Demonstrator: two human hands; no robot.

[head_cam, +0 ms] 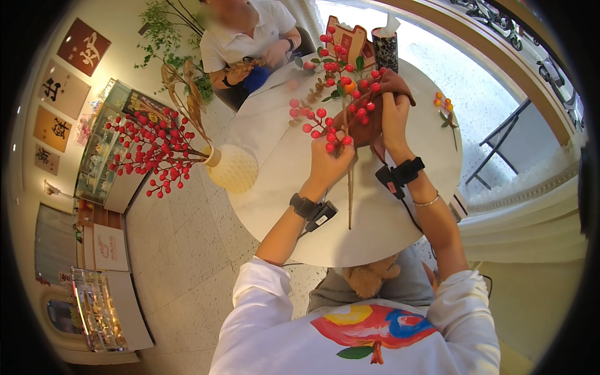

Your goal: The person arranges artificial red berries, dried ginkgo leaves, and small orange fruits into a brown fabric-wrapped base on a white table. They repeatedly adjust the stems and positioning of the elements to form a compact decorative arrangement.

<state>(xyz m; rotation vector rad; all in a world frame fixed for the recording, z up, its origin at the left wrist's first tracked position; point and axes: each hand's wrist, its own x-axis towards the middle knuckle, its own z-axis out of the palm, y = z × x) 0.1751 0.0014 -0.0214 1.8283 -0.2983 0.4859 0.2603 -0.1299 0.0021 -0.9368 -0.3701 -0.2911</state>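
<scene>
Over the round white table, my left hand (pixel 331 161) grips an artificial branch with red berries (pixel 349 187) near its middle, and the bare lower stem points toward me. My right hand (pixel 396 119) pinches a brown cloth (pixel 368 123), whose folds lie behind and beside the berries. The cloth's upper right part hangs over my right fingers. Green leaves and an orange berry show among the red ones. Both wrists wear black straps with small devices. Parts of my fingers are hidden by berries and cloth.
On the round table (pixel 281 206) are a cream vase (pixel 233 168) with red berry branches at the left, a small orange-berry sprig (pixel 447 117) at the right, and a black patterned tissue holder (pixel 385 49) at the back. A seated person (pixel 248 42) is across the table.
</scene>
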